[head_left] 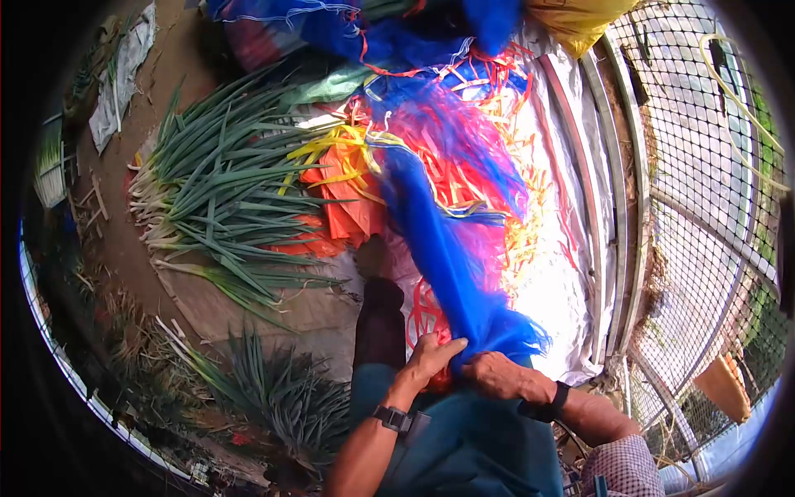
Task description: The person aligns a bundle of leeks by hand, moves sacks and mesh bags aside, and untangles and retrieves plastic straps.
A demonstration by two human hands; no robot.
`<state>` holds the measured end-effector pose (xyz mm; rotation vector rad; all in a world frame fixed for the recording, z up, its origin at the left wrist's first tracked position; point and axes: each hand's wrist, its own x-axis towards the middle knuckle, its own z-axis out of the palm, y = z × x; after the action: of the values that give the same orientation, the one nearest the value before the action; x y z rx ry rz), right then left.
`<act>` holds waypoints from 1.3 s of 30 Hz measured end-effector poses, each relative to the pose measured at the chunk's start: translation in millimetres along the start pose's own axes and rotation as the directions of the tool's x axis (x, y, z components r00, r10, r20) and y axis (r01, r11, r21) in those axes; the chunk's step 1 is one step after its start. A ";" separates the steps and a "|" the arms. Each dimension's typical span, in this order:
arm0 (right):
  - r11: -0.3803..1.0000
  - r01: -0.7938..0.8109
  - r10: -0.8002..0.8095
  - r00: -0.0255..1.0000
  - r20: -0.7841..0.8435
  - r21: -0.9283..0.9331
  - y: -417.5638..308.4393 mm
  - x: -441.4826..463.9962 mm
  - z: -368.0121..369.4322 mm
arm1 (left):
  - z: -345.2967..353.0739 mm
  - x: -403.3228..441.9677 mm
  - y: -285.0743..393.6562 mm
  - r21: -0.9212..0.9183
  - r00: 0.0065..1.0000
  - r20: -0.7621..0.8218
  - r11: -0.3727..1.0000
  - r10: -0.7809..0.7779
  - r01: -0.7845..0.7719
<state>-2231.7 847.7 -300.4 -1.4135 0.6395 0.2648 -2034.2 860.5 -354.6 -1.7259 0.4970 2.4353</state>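
A long blue mesh net stretches from the pile of strips down to my lap, with a frayed, bunched end by my hands. My left hand, with a watch on the wrist, pinches the net's left edge, thumb pointing right. Just right of it, my right hand is curled into a fist around gathered blue netting. A dark band circles the right wrist. Between the hands, a bit of red material shows. Yellow straps and an orange plastic sheet lie left of the net's upper end.
Green onions lie in a large heap at left, with another bunch nearer below. Red and pink strips cover the white sheet. Metal rails and black netting border the right side. A yellow bag sits at the top.
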 end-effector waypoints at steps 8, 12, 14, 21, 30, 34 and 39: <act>0.948 -0.313 0.269 0.709 -0.651 0.051 69.8 68.1 -172.3 | -43.6 48.9 -56.6 -0.619 0.747 -0.610 0.747 -0.263 -0.243; 0.849 -0.468 0.085 0.576 -0.813 -0.243 154.3 164.5 -307.2 | -38.6 130.4 -67.2 -0.567 0.693 -0.663 0.795 -0.283 -0.218; 0.820 -0.420 -0.103 0.561 -0.821 -0.389 182.1 213.9 -367.7 | -38.9 159.7 -63.1 -0.460 0.666 -0.691 0.881 -0.281 -0.106; 0.869 -0.438 0.190 0.723 -0.664 -0.229 239.9 249.9 -269.9 | -53.0 222.0 -27.7 -0.741 0.815 -0.480 0.647 -0.325 -0.179; 0.217 0.160 0.450 0.859 -0.244 0.963 198.7 92.5 -46.5 | 18.5 232.4 -25.0 -0.133 0.875 -0.196 0.872 0.443 -0.472; 0.072 0.341 0.618 0.723 -0.310 0.937 239.4 44.7 5.7 | 66.4 185.1 28.6 0.194 0.869 -0.252 0.902 0.425 -0.385; 0.154 0.562 0.774 0.443 -0.453 0.813 230.2 -26.5 11.1 | 120.0 128.6 52.9 0.629 0.669 0.047 0.498 0.742 -0.597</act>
<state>-2373.2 901.2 -476.4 0.1533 1.5131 -0.8710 -2200.8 838.3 -428.6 -1.6808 2.0944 2.0025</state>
